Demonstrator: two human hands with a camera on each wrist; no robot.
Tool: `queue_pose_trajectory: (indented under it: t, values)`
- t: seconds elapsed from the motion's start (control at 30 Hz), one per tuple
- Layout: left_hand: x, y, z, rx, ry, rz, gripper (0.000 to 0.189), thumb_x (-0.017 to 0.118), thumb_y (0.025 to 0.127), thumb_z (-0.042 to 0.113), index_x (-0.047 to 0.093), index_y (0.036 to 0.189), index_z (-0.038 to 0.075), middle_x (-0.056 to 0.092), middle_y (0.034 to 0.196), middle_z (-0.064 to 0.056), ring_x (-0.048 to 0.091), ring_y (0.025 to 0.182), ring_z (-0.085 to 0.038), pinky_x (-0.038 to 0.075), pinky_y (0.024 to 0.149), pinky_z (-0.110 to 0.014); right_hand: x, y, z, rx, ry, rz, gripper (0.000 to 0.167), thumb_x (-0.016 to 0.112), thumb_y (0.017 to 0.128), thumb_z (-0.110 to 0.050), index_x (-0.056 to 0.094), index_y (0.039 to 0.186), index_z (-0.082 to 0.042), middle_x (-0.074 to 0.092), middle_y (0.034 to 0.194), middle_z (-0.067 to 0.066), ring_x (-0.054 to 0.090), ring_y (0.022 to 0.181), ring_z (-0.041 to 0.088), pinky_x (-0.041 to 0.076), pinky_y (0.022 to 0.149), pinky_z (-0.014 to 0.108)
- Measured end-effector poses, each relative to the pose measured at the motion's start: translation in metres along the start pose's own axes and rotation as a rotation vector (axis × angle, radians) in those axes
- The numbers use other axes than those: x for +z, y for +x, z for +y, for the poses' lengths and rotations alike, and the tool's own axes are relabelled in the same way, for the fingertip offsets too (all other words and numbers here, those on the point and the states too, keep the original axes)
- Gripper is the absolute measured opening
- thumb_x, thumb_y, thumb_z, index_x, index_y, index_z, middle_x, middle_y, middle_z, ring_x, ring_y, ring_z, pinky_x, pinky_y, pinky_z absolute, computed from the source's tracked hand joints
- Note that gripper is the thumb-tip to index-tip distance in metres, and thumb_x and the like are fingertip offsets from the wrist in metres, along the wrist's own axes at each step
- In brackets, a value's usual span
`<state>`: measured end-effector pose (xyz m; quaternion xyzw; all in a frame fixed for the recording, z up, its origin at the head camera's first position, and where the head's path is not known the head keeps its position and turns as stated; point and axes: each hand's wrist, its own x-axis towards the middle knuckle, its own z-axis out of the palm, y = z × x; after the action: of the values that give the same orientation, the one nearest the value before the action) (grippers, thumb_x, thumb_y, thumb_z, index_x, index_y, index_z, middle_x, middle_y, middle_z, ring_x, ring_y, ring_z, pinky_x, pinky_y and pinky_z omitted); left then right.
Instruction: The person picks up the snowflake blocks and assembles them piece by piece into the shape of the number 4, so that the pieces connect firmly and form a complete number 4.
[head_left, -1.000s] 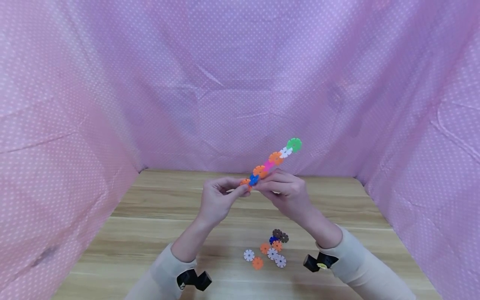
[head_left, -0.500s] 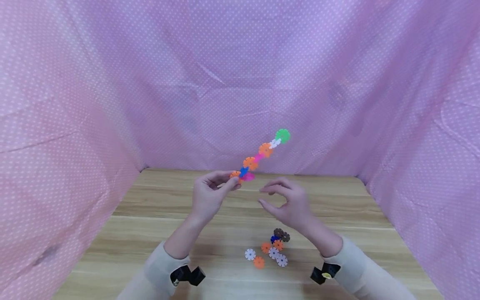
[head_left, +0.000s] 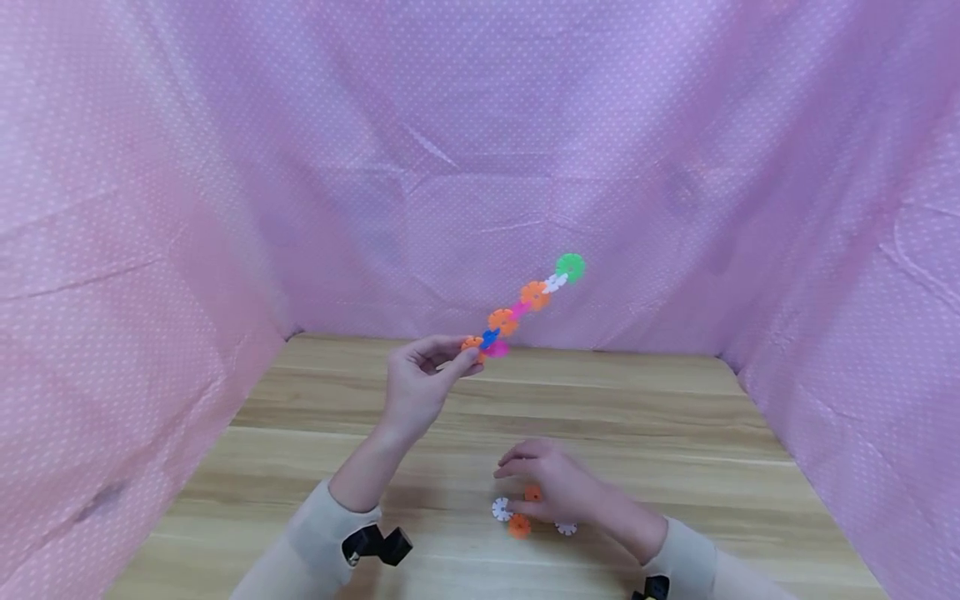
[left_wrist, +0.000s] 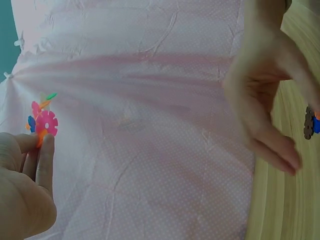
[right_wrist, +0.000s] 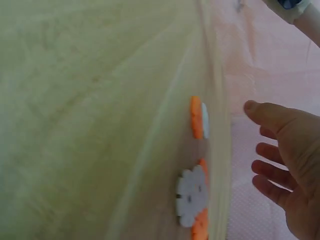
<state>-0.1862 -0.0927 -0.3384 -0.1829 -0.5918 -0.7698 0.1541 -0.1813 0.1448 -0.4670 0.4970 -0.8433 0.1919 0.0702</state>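
My left hand (head_left: 416,383) pinches the orange end disc of a chain of notched plastic snowflake discs (head_left: 502,322), raised above the table. The chain slants up to the right through blue, orange, pink, orange and white to a green disc (head_left: 571,267) at its tip. Near the pinched end, a pink disc (left_wrist: 47,123) branches off sideways. Over the loose discs hovers my right hand (head_left: 562,483), thumb and fingers apart, holding nothing. By its thumb lie a white disc (head_left: 500,509) and an orange disc (head_left: 519,526); the hand hides part of the pile.
Another orange disc (head_left: 532,493) shows under the right hand, and a white disc (head_left: 566,528) peeks out below its wrist. In the left wrist view a brown disc (left_wrist: 308,123) is at the right edge. Pink dotted cloth (head_left: 480,200) walls the wooden table (head_left: 315,417).
My right hand has let go of the chain's lower end and come down over the loose discs. A pink disc now shows attached there. The left hand has shifted slightly left with the chain.
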Motion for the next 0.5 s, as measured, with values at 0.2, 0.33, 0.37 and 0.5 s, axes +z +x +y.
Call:
queue_pose_trajectory:
  t: [0.2, 0.33, 0.37, 0.5]
  values:
    - [0.001, 0.0, 0.0, 0.003, 0.005, 0.0, 0.022, 0.071, 0.092, -0.015, 0.065, 0.11, -0.026, 0.082, 0.092, 0.005, 0.079, 0.08, -0.01, 0.07, 0.081, -0.036, 0.008, -0.002, -0.005, 0.054, 0.055, -0.226, 0.035, 0.084, 0.093, -0.02, 0.077, 0.128, -0.02, 0.071, 0.131, -0.002, 0.062, 0.118, 0.011, 0.058, 0.092, 0.016]
    - [0.001, 0.001, -0.002, 0.001, 0.006, -0.001, 0.021, 0.072, 0.092, -0.015, 0.066, 0.109, -0.026, 0.082, 0.092, 0.005, 0.079, 0.08, -0.01, 0.07, 0.081, -0.036, 0.014, -0.003, -0.005, 0.021, 0.045, -0.237, 0.031, 0.08, 0.095, -0.015, 0.078, 0.125, -0.018, 0.073, 0.13, 0.0, 0.063, 0.114, 0.009, 0.055, 0.089, 0.012]
    - [0.001, 0.001, -0.003, 0.001, 0.006, -0.001, 0.021, 0.072, 0.092, -0.015, 0.066, 0.109, -0.026, 0.082, 0.092, 0.005, 0.079, 0.08, -0.01, 0.07, 0.081, -0.036, 0.015, -0.003, -0.005, 0.0, 0.031, -0.224, 0.029, 0.08, 0.094, -0.013, 0.079, 0.123, -0.018, 0.074, 0.129, 0.0, 0.064, 0.113, 0.01, 0.056, 0.09, 0.012]
    - [0.001, 0.001, -0.005, 0.005, 0.0, -0.002, 0.021, 0.071, 0.092, -0.015, 0.066, 0.109, -0.027, 0.082, 0.092, 0.005, 0.079, 0.08, -0.01, 0.07, 0.081, -0.036, 0.019, -0.004, -0.005, -0.057, -0.018, -0.17, 0.021, 0.079, 0.094, -0.011, 0.08, 0.114, -0.017, 0.074, 0.122, 0.0, 0.065, 0.109, 0.01, 0.058, 0.09, 0.012]
